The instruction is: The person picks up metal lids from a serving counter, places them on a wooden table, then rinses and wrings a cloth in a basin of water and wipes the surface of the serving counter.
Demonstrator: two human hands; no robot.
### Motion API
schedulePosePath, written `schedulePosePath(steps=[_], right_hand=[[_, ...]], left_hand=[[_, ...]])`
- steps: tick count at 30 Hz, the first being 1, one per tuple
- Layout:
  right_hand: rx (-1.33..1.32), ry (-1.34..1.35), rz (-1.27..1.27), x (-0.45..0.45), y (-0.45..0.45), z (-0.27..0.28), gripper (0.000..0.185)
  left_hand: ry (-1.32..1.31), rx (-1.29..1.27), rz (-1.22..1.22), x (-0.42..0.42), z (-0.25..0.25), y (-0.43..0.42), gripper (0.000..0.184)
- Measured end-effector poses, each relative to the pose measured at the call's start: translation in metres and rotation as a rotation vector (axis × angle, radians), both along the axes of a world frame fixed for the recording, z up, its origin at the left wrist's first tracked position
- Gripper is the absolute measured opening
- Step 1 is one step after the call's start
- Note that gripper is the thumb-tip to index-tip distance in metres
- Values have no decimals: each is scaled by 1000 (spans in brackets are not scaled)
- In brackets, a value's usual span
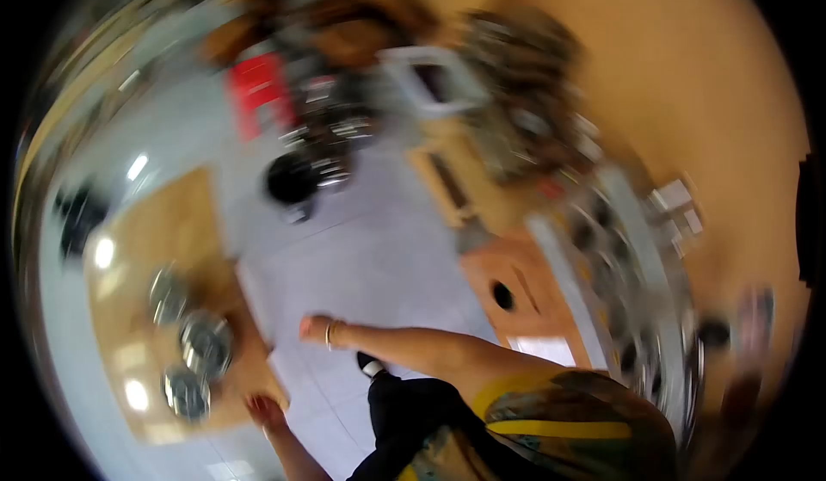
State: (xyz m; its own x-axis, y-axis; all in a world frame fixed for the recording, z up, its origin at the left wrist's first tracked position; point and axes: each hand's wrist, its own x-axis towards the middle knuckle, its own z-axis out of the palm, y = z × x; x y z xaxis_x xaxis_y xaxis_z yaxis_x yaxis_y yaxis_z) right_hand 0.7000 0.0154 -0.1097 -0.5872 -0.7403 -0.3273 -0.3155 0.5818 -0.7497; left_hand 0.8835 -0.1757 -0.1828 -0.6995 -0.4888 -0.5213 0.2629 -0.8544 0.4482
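The whole view is smeared by motion and strongly tilted. My left hand [266, 413] is at the near corner of a wooden table [129, 240]; whether it touches the corner I cannot tell. Three shiny round metal vessels, perhaps pots or bowls, stand on that table, the nearest being a vessel [187, 393] to the left of my left hand. My right hand [317, 328], with a bracelet at the wrist, is stretched out over the grey floor [335, 266]. No object shows in either hand, but the fingers are too blurred to make out.
A red stool [259, 92] and a dark round pot [291, 178] among metal ware stand on the floor ahead. A white bin [435, 83] is farther off. An orange-brown cabinet [516, 292] and a counter with several metal vessels run along my right. A shoe [370, 365] shows below.
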Motion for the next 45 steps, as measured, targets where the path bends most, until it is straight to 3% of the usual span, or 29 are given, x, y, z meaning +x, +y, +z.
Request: schedulePosePath(steps=[1,3,7,8,9,10,11,13,14,16,18,20,21,23,24,25,26,27,28,29,30,31,32,33,34,35,38,42,45], right_hand=[[123,-28,-22,14,45,-33,13],[279,-424,-188,27,170,79,14],[-221,-663,-1010,109,420,94,25],[-320,-616,-1169,132,462,111,26],[-421,-563,-1316,161,507,125,26],[-538,-539,-1428,191,553,133,25],[-649,-512,-1538,221,598,143,24],[-918,-495,-1765,286,681,135,22],[-923,-331,-1911,318,704,126,21],[-886,-91,-2153,375,748,121,19],[-642,89,-2323,415,787,131,21],[-223,208,-2371,448,822,109,24],[-230,200,-2387,454,832,108,24],[338,552,-2353,467,853,110,17],[534,577,-2306,467,861,111,23],[646,128,-2233,466,873,114,29],[802,-204,-1905,472,892,72,42],[816,-284,-1950,469,887,124,54],[1009,-325,-2134,462,893,89,64],[993,-368,-2058,459,896,97,63],[916,-403,-2136,456,895,114,63],[771,-403,-2301,452,895,123,60],[624,-388,-2465,447,893,129,59],[558,-233,-2595,442,887,135,60],[490,-168,-2685,439,893,121,63],[429,-226,-2661,443,886,152,61],[388,-263,-2653,447,893,146,62],[373,-338,-2596,451,905,146,47],[317,-365,-2628,453,910,139,34]], left_hand=[[-157,48,-85,-10,-4,33,15],[-306,103,-326,-15,-10,101,16],[-434,105,-798,-9,-19,213,17],[-401,120,-915,-13,-20,235,18],[131,458,-1378,-14,-62,237,18],[-155,254,-1177,-34,-18,293,16],[-435,17,-992,-61,102,392,14],[-290,-60,-1143,-86,135,494,10],[-228,-19,-1272,-89,170,549,11],[-172,76,-1532,-74,205,663,9],[-102,-96,-1864,-37,242,762,11],[-40,-270,-2135,0,259,841,15],[-26,-301,-2241,13,257,871,18],[-47,-344,-2341,42,240,925,25],[-98,-416,-2365,52,231,946,26],[-135,-483,-2404,63,221,968,28],[-149,-577,-2415,72,204,985,25],[-203,-476,-2484,70,161,1002,15],[-256,-428,-2514,81,152,1013,6],[-135,-89,-2676,85,132,1024,13],[-99,-74,-2701,89,125,1031,16],[-9,-116,-2750,75,97,1031,11],[-264,-621,-2548,89,128,1028,8],[-349,-846,-2493,84,123,1033,15],[-342,-849,-2529,86,126,1038,15],[-391,-912,-2492,84,131,1041,15],[-433,-981,-2472,77,124,1043,18],[-412,-858,-2457,67,99,1043,25],[-348,-971,-2449,73,105,1039,28]])
